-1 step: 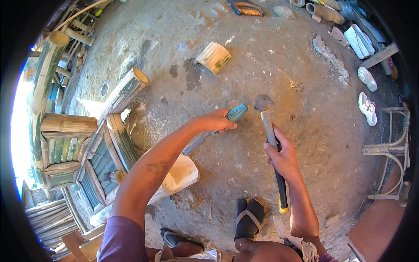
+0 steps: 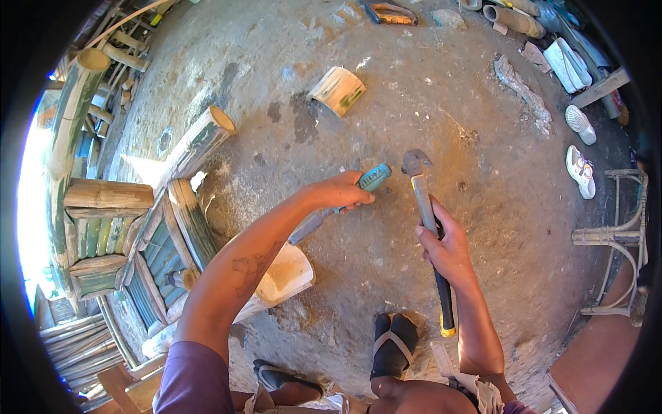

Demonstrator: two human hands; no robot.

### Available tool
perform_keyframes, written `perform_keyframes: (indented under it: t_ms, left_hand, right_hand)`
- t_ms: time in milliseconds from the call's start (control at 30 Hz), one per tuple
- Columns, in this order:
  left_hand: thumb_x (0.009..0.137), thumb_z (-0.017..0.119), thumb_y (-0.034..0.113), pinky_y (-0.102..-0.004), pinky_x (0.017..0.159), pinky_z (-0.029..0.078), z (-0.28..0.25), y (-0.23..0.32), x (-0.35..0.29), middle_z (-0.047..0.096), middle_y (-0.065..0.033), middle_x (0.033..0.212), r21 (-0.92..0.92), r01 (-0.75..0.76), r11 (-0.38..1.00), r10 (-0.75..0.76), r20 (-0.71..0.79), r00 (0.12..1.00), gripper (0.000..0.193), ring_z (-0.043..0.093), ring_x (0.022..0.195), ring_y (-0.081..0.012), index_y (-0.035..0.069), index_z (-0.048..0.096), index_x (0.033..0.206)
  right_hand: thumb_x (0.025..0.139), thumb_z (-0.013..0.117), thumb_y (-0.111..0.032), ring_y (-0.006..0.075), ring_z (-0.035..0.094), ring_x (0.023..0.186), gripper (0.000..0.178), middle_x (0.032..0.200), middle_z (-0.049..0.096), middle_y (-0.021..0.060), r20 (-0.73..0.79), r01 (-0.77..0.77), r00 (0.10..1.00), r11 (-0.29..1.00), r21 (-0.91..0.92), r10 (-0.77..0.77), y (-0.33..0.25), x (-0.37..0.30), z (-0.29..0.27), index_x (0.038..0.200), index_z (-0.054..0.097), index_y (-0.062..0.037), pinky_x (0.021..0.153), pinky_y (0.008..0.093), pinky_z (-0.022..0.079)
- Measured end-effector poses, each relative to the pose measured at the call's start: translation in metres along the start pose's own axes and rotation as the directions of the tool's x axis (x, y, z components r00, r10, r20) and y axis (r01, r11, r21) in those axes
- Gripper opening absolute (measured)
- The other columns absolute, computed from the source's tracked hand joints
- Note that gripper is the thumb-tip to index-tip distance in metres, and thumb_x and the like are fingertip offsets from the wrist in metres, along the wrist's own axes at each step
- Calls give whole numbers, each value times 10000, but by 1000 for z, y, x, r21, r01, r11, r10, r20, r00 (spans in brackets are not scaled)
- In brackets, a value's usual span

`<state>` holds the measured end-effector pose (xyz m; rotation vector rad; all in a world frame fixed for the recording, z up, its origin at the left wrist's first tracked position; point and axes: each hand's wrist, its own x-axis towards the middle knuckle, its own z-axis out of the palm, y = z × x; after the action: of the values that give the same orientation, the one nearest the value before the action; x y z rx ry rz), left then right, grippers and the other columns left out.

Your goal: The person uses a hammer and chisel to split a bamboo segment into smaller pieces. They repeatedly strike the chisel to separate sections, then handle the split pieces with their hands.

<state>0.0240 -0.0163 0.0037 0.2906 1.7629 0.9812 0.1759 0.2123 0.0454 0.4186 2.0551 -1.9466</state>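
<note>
My left hand [image 2: 345, 191] is closed around the teal handle of a chisel [image 2: 374, 177]. Its flat metal blade points down and to the left, partly behind my forearm. In my right hand [image 2: 445, 238] is a claw hammer [image 2: 422, 196], gripped partway along its grey, black and yellow handle, with the head up and away from me. The two tools are apart, and neither touches the ground. Under my left forearm lies a thick pale bamboo piece [image 2: 286, 276] with a hollow end; my arm hides part of it.
A short curved bamboo offcut [image 2: 338, 91] lies ahead on the dirt floor, with a handsaw [image 2: 391, 14] beyond it. Bamboo furniture [image 2: 110, 195] stands at left. White shoes [image 2: 580, 172] and a cane frame [image 2: 610, 237] are at right. My feet in dark socks and sandals are below.
</note>
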Motion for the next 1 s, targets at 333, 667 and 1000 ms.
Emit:
perform_keyframes:
  t_ms: [333, 667, 1000]
  left_hand:
    - [912, 657, 251, -291, 506, 417, -6, 5, 4, 493, 22, 661, 8, 22, 1000, -22, -1, 1000, 227, 486, 571, -90, 96, 492, 885]
    - [921, 644, 241, -290, 502, 405, -6, 4, 5, 472, 33, 645, -30, 11, 999, -10, 36, 999, 220, 468, 561, -83, 104, 474, 889]
    - [915, 655, 278, -294, 509, 410, -3, 6, 2, 474, 23, 642, 44, 32, 999, -30, -36, 999, 252, 478, 564, -86, 86, 494, 934]
  right_hand:
    - [873, 597, 0, 98, 523, 783, 599, 870, 549, 12, 3, 62, 998, 998, -10, -62, 5, 4, 2, 1450, 440, -35, 732, 267, 458]
    - [903, 604, -46, 73, 543, 650, 559, 897, 576, 19, -73, 9, 997, 999, 44, -6, -11, 14, -22, 1439, 447, -43, 515, 243, 460]
    - [1036, 457, -339, 60, 429, 479, 308, 704, 481, -4, -39, -176, 968, 779, 602, 248, -14, 66, -67, 1128, 495, -47, 377, 228, 377]
